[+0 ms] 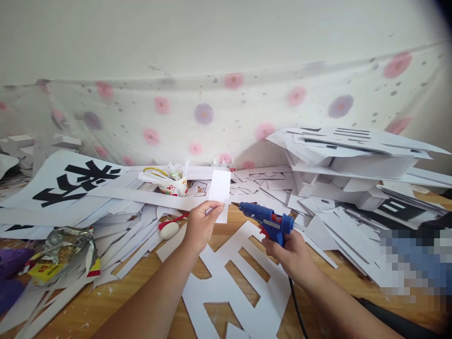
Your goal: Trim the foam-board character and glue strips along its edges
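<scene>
Wooden table [102, 301], rectangular white strip [220, 187]

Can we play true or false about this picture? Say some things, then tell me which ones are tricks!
1. The right hand holds a blue glue gun. True.
2. The left hand holds scissors. False: it holds a white strip.
3. The gun's nozzle points toward the strip. True.
4. Nothing is in the cup. False: things stick out of it.
5. A white board with cut-out holes lies on the wooden table. True.
6. The hanging sheet has stripes. False: it has flowers.
</scene>
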`<state>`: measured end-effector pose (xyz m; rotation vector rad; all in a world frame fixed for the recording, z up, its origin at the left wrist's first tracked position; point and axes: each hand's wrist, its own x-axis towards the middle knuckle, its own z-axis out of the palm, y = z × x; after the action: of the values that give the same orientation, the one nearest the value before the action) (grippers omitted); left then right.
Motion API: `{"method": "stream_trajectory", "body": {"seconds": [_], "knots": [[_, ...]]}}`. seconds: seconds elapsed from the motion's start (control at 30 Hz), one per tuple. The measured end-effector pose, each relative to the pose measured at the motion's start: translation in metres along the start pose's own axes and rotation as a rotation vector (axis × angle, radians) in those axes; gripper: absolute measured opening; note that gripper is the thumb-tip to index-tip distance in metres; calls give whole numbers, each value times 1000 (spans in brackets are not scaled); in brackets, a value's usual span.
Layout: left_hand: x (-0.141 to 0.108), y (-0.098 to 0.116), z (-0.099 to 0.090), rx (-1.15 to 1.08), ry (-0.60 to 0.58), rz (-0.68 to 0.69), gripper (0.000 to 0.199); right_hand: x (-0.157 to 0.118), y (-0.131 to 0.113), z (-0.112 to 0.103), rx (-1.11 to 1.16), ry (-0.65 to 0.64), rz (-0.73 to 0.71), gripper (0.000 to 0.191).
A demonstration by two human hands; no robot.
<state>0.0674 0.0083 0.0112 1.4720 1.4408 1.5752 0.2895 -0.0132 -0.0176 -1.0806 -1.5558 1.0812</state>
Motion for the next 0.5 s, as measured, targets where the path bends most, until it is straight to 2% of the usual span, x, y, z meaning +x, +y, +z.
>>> {"method": "stream_trajectory", "body": {"seconds": [0.13, 0.27, 0.37, 0.4, 0.43, 0.5], "knots": [[0, 3, 0, -16, -70, -34, 16, -1, -1, 0, 28, 43, 3, 26], [8, 10, -13, -119, -212, -167, 17, 2, -5, -5, 77, 102, 32, 26], [15, 20, -41, -319, -221, -164, 25, 4, -13, -8, 110, 183, 54, 27], [16, 23, -55, -409, -193, -115, 29, 5, -15, -8, 125, 204, 58, 28], [18, 26, -69, -601, -169, -57, 35, 6, -17, -9, 136, 213, 65, 29], [20, 28, -95, -881, -168, 122, 52, 7, -19, -9, 155, 208, 76, 32]]}}
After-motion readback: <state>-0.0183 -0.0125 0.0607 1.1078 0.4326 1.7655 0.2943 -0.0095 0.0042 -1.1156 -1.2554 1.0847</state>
